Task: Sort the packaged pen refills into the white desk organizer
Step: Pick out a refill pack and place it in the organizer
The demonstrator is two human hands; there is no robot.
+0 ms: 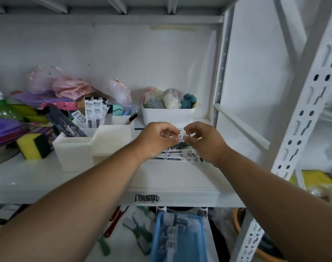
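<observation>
- Pen refill packets (178, 155) fanned flat on white shelf (172, 176), right of white desk organizer (93, 144); black-and-white printed labels, text blurred, unreadable.
- More refill packets (94, 112) upright in organizer's rear compartment; CJK print and barcode-like marks visible, not legible.
- Left hand (157, 138) and right hand (203, 138) above pile, fingers curled, fingertips meeting on one small white packet (181, 134); packet mostly hidden by fingers, exact pinch hard to confirm.
- Black scrawl on shelf front edge (147, 198), can't decipher.
- White bin (168, 115) behind hands with bundled cloths; yellow sponge (33, 146) left.
- Lower shelf: blue tray (180, 237), contents blurred, cut off at frame bottom.
</observation>
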